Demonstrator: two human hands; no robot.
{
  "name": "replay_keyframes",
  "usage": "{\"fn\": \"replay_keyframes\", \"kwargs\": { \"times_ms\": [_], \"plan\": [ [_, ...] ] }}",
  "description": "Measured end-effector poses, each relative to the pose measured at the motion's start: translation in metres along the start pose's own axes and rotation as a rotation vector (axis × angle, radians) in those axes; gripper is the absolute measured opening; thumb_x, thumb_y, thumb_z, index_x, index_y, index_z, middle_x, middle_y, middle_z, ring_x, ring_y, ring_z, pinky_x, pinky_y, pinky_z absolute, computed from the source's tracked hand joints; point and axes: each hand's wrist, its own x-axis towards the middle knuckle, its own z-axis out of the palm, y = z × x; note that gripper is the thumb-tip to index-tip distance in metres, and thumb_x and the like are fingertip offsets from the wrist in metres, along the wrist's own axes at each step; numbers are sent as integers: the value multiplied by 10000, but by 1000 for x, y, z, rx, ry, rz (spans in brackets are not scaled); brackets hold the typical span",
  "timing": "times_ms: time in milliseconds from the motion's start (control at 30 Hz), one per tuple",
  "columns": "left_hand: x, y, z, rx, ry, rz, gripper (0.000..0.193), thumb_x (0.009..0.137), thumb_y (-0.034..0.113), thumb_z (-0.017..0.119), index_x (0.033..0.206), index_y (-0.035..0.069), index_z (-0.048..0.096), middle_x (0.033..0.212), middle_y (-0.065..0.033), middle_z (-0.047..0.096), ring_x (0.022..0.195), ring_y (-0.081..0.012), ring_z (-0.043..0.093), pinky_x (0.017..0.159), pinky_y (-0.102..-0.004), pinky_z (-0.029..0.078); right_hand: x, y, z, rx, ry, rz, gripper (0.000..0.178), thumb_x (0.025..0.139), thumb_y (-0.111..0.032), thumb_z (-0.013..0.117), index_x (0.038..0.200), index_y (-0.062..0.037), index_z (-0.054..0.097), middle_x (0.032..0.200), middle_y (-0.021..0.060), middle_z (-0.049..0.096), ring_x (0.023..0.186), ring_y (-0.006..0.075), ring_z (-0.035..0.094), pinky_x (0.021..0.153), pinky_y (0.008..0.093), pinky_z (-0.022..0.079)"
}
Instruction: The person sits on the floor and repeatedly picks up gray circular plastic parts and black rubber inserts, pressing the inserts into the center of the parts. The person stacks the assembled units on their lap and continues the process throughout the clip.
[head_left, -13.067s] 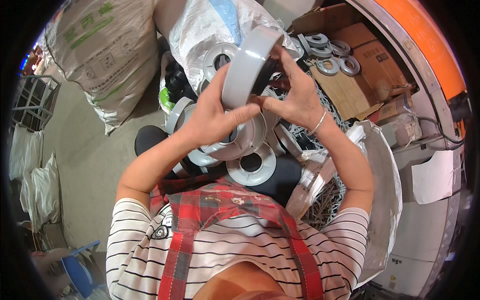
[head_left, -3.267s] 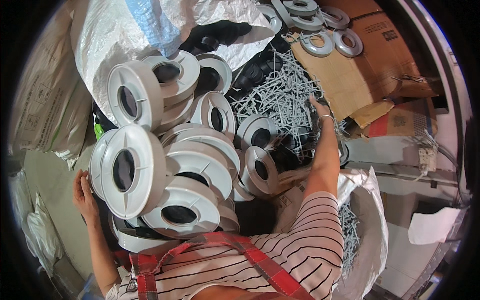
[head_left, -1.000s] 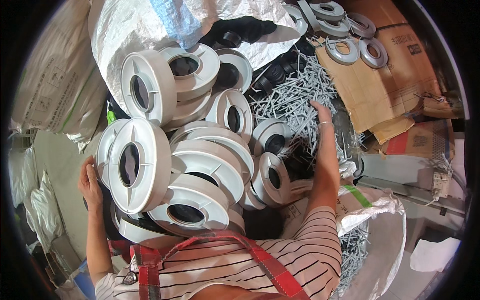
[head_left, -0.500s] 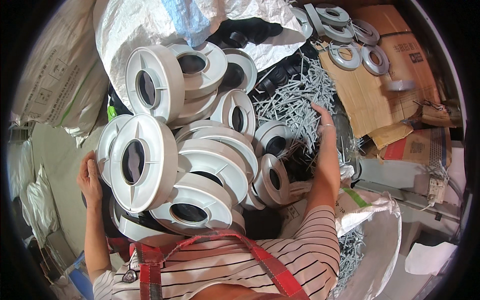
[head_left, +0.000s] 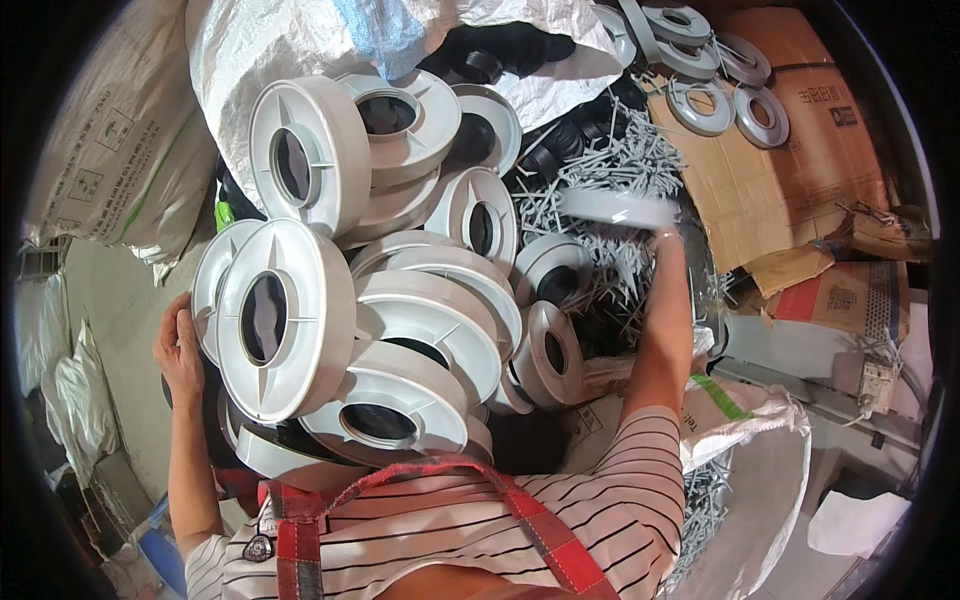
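Fingers (head_left: 170, 322) of my left hand (head_left: 180, 350) lie spread and flat against the outer edge of the leaning stack, gripping nothing, only bracing it from the left.

Biggest around me is the white woven plastic sack (head_left: 300, 50), slumped open across the top of the heap. Below it sits the pile of pale grey plastic spools (head_left: 430, 320), round flanged reels with dark hollow cores, tumbled against each other. The large one facing me (head_left: 285, 320) stands nearly on edge, just beside my left palm. To the right lies a flattened brown cardboard sheet (head_left: 780, 190) carrying a few flat grey rings (head_left: 700, 105). Between the cardboard and the spools is a tangle of thin grey plastic sticks (head_left: 600, 180).

My right hand (head_left: 660, 225) is stretched out over those sticks, and a pale grey flat piece (head_left: 615, 208) smears across it in a blur. I cannot tell whether those fingers are closed on it or only beside it.

I judge this as the picking stage: one hand steadies the stack, the other fetches a part from the loose heap. Any next move calls for a firm hold on that piece, and for my left palm to stay put, since the upright spools look ready to slide.
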Motion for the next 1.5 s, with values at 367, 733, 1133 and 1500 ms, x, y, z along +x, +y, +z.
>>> {"fn": "replay_keyframes", "kwargs": {
  "times_ms": [367,733,1133,1500],
  "plan": [
    [-2,12,0,0,9,10,329,978,229,514,1135,-44,609,1036,-98,644,958,-149,579,873,-292,445,-46,-24,42,-309,253,-24,711,596,-334,798,1209,-38,591,1303,144,539,1176,311,480,884,475,382],
    [-3,10,-2,-77,-14,-34,317,977,219,521,1140,-39,605,964,-61,644,877,-113,579,796,-245,454,-75,-35,65,-261,232,-54,695,577,-209,780,1210,2,588,1296,173,528,1181,307,468,949,505,357],
    [-12,24,-10,-123,28,10,315,949,278,571,1079,3,652,913,-89,686,822,-131,616,731,-258,474,-240,-129,104,-67,-167,-425,425,648,-54,695,1057,17,602,846,124,662,723,278,672,693,378,552],
    [-17,14,-27,-42,-29,-89,471,934,481,509,1074,61,672,898,-133,693,854,-250,665,772,-336,484,-569,-142,65,-568,49,-686,658,574,-172,782,1162,2,543,1050,117,629,932,261,657,816,376,549]
  ]
}}
